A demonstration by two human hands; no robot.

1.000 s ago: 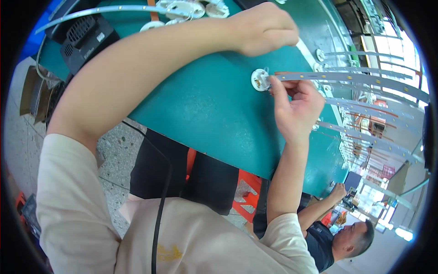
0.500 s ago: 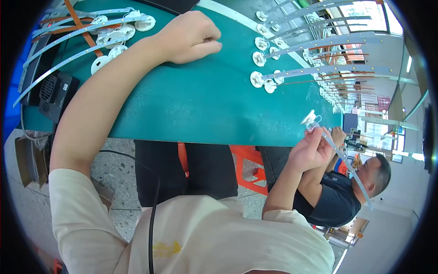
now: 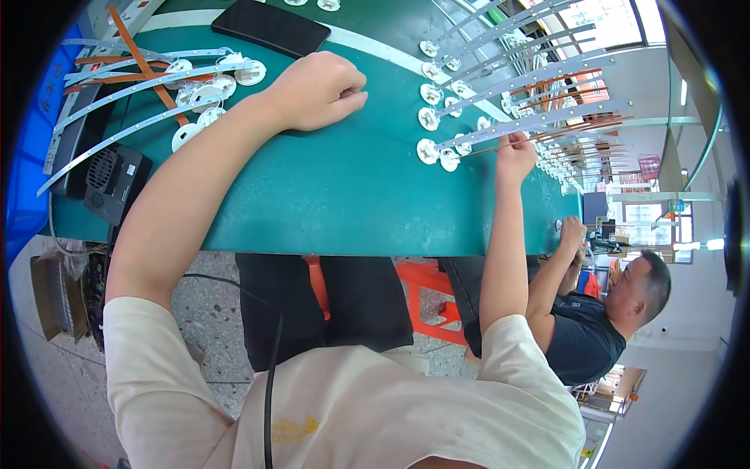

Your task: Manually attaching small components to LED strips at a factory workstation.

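Observation:
My left hand (image 3: 324,90) rests on the green table as a loose fist, with nothing showing in it. Beside its forearm lies a pile of LED strips (image 3: 129,105) with round white end pieces (image 3: 206,95). My right hand (image 3: 516,160) reaches out to the far right, its fingers bent together at the nearest LED strip (image 3: 562,117) of a long row. Whatever those fingertips grip is partly hidden by the strips and too small to make out. Round white bases (image 3: 427,151) sit at the near ends of this row, and thin copper-coloured strips run among them.
A black phone (image 3: 269,28) lies past my left hand on the green table (image 3: 336,195). A small black device (image 3: 117,180) and a blue bin (image 3: 31,184) are at the left. A co-worker (image 3: 582,328) sits close by on the right. An orange stool (image 3: 426,301) stands below the table edge.
My right hand has moved away from me to the row of strips. The LED strip with a white end piece it held is no longer distinguishable in it. My left fist stays put.

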